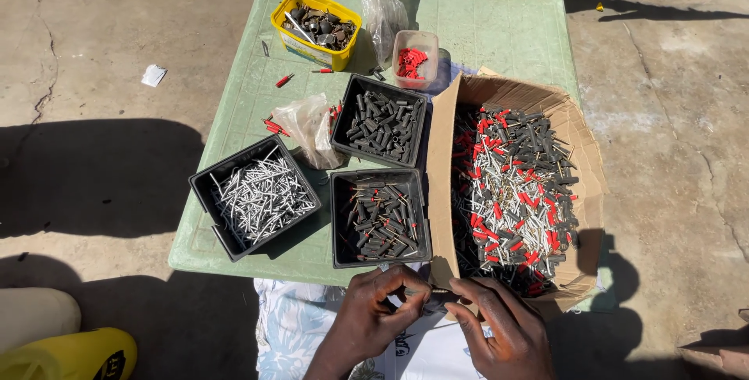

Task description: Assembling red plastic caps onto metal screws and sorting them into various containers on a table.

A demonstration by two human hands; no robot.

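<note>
both hands, left hand and right hand, pinch together on a small dark piece at the near table edge by the cardboard box; best kept low over the lap.

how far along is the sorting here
Partly done: three black trays hold sorted silver pins, plain sleeves and pinned sleeves. In hand: the left hand and right hand pinch a small piece together. Left: the cardboard box remains full of mixed parts.
</note>
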